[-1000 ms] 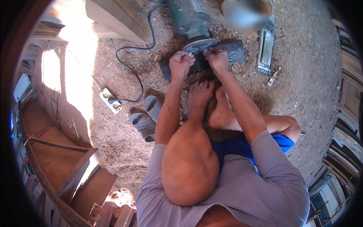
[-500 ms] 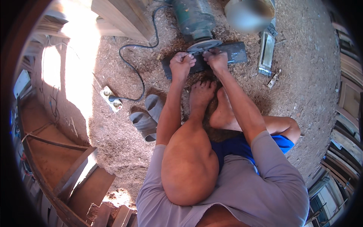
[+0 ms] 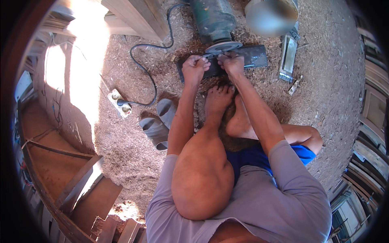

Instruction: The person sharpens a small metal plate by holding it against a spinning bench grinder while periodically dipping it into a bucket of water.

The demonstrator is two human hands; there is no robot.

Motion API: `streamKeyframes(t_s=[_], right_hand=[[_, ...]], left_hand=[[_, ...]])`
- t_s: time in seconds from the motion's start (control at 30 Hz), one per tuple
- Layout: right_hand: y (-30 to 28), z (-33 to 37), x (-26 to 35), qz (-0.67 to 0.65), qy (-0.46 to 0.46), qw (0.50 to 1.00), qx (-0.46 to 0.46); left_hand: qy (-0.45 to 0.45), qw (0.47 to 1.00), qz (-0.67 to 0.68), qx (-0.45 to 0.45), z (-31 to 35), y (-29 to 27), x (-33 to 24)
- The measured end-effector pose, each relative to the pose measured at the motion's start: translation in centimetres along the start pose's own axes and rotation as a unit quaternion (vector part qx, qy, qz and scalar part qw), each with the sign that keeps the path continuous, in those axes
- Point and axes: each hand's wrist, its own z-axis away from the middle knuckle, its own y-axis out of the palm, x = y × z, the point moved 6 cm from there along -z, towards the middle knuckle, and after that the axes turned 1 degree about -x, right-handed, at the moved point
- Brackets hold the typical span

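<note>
A green bench grinder (image 3: 214, 21) lies on the ground ahead of me, its grey grinding disc (image 3: 223, 47) facing my hands. Between my hands, against or just by the disc's near edge, is a thin dark metal strip (image 3: 211, 55); fingers hide most of it. My left hand (image 3: 194, 69) is closed in a pinch at its left end. On the other side, my right hand (image 3: 231, 64) closes its fingers on the right end, close under the disc. Beneath both hands lies a flat dark board (image 3: 254, 56).
A round basin (image 3: 270, 17) stands right of the grinder, beside a long narrow block (image 3: 288, 56). A black cable (image 3: 150, 72) runs to a power strip (image 3: 120, 103) on the left. Grey slippers (image 3: 156, 131) sit by my left forearm. Stacked wood (image 3: 372, 105) lines the right.
The view has shifted slightly, so the grinder and board appear a little farther right. Both hands stay pinched at the disc, sitting slightly farther left relative to it.
</note>
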Motion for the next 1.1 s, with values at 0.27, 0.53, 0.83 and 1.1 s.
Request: streamKeyframes(t_s=[0.27, 0.53, 0.83, 1.1], right_hand=[[1.0, 0.5, 0.1, 0.0, 0.004, 1.0, 0.006], [0.6, 0.3, 0.5, -0.014, 0.018, 1.0, 0.015], [-0.2, 0.3, 0.8, -0.016, 0.037, 0.999, 0.029], [0.1, 0.4, 0.7, -0.029, 0.045, 0.998, 0.02]], left_hand=[[-0.001, 1.0, 0.005, -0.009, 0.1, -1.0, -0.5], [-0.005, 1.0, -0.009, 0.01, 0.0, -0.6, -0.4], [0.001, 0.999, -0.052, 0.006, 0.0, 0.4, -0.5], [0.009, 1.0, -0.023, 0.004, 0.1, 0.0, -0.5]])
